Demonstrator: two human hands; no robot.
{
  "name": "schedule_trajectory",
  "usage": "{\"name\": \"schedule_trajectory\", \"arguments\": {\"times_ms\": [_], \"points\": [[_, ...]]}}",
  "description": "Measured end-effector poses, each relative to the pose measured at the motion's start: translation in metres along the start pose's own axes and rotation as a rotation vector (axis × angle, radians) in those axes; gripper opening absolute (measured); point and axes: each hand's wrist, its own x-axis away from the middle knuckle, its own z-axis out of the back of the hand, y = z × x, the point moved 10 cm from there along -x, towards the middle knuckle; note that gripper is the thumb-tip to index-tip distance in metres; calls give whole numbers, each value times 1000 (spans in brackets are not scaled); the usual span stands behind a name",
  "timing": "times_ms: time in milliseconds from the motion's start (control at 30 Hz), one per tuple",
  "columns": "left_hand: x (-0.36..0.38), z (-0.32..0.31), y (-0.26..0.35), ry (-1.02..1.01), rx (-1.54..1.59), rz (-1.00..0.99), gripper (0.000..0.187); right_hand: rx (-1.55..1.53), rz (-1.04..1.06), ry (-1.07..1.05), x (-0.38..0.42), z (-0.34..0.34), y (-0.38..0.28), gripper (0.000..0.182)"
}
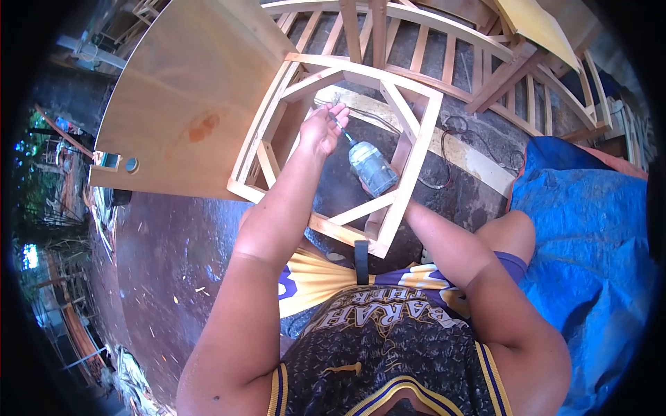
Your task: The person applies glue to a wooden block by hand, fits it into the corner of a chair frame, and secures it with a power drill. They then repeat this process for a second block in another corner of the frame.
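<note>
My left hand point(323, 132) reaches over a wooden frame point(433, 114), its fingers partly stretched and apart. The tip of a long bit is beside those fingers; whether they touch it or a small piece is too small to tell. The bit belongs to a power drill point(373, 168) with a translucent, greyish body, inside the frame's opening. My right hand is mostly hidden behind the drill and the frame's edge, gripping the drill from below. Diagonal braces point(400, 109) cross the frame's corners.
A large plywood panel point(187, 104) stands at the left against the frame. Slatted wooden pieces point(420, 48) lie at the top. A cable point(444, 156) runs over the ground right of the frame. A blue tarp point(576, 236) covers something at the right.
</note>
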Motion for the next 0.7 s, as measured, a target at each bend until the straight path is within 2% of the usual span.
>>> {"name": "schedule_trajectory", "arguments": {"times_ms": [267, 333, 367, 467, 700], "points": [[-4, -2, 0, -3, -34, -6, 24, -79, 55, 63, 1, 5, -7, 33], [-5, -7, 4, -61, -147, -39, 25, -99, 67, 81, 0, 6, -5, 33], [-6, -8, 2, -63, -149, -37, 25, -108, 73, 90, 42, 25, -2, 33], [-8, -12, -3, -74, -175, -26, 25, -137, 88, 115, 13, 8, -9, 33], [-12, -45, 17, -209, -300, -38, 26, -284, 88, 199, 16, 5, -3, 35]]}}
